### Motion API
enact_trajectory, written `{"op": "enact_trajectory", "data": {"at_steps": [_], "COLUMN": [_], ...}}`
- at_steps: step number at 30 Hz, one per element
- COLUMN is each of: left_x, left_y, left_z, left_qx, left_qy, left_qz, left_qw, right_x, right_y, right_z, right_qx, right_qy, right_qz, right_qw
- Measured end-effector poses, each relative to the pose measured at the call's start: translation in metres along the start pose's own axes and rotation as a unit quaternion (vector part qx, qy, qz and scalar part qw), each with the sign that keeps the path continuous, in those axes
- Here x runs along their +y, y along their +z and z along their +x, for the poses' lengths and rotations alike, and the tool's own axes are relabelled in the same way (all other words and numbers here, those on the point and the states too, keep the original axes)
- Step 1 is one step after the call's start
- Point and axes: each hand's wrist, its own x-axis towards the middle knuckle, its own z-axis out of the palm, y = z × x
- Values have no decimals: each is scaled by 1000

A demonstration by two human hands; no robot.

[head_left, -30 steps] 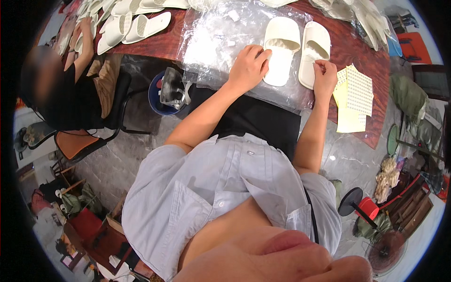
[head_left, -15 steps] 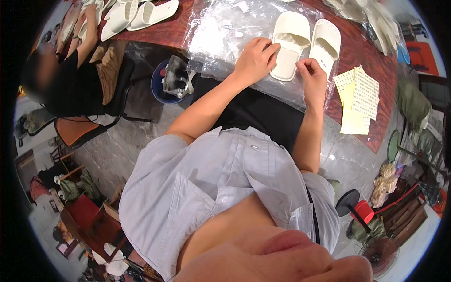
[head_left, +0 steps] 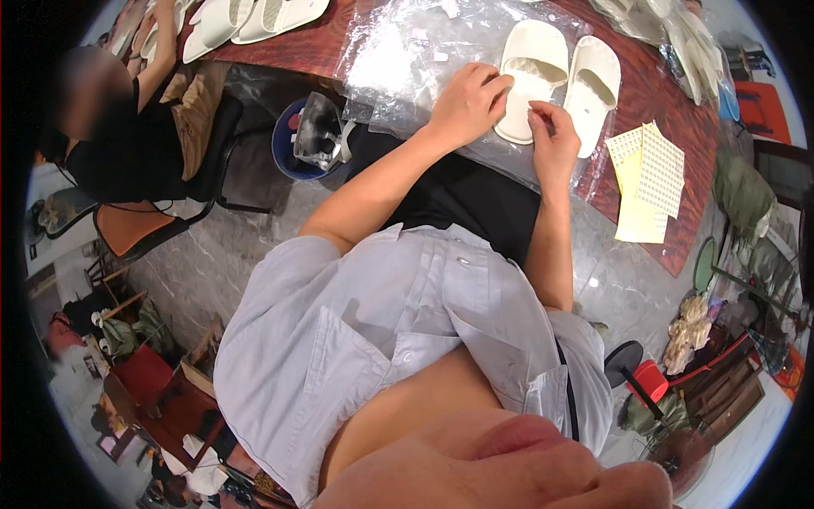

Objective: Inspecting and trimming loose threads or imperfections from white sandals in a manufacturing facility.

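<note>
Two cream slippers lie side by side on clear plastic, toes pointing away from me. At the inner edge of the left slipper, my left hand has its fingers bent and its fingertips against the sole. My right hand is over the same slipper's footbed, thumb and forefinger drawn together in a pinch. Anything between those fingertips is too small to make out. The right slipper lies untouched just beyond my right hand, with a small dark mark on its footbed.
Yellow-backed sticker sheets lie on the red-brown table at right. More slippers sit at far left, where another person is seated. A blue bin stands below the table edge. Bagged items are piled at far right.
My right hand has shifted left, from the left slipper's outer edge to over its footbed. My left hand stays at the inner edge. The view has shifted slightly.
</note>
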Motion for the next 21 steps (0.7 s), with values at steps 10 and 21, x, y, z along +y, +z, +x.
{"op": "enact_trajectory", "data": {"at_steps": [10, 21], "left_x": [-2, -3], "left_y": [-1, -2], "left_z": [-1, 0], "left_qx": [-11, -10], "left_qy": [11, 17], "left_qz": [4, 15], "left_qw": [1000, 1000], "right_x": [37, 5], "right_y": [-57, -31], "right_z": [5, 6], "right_qx": [163, 13], "right_qy": [71, -136], "right_qz": [46, -250], "right_qw": [983, 959]}}
